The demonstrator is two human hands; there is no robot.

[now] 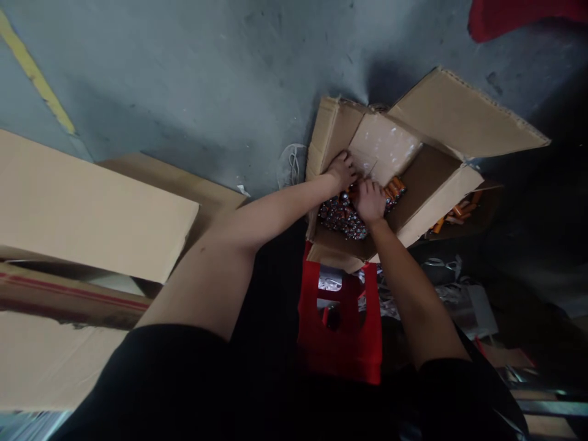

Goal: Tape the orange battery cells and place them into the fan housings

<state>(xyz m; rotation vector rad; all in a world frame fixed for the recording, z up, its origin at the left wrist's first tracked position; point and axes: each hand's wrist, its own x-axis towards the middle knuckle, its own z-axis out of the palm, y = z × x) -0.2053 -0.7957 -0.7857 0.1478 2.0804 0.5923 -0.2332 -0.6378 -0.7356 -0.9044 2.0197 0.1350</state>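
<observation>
An open cardboard box (pixel 432 205) holds many small batteries (pixel 344 217), with orange bodies and shiny metal ends, packed close together. Both of my hands reach down into it. Along the box's left wall, my left hand (pixel 342 170) has its fingers curled down on the batteries at the far edge of the pile. My right hand (pixel 370 201) lies just beside it, fingers bent over batteries in the middle. The fingertips of both hands are partly hidden, so how many batteries they grip does not show.
A red plastic stool (pixel 340 355) stands below the box, near my body. More orange batteries (pixel 459 214) lie in a second box at right. Large cardboard boxes (pixel 87 208) fill the left side. White string (pixel 293 160) and a yellow line (pixel 39 76) are on the grey floor.
</observation>
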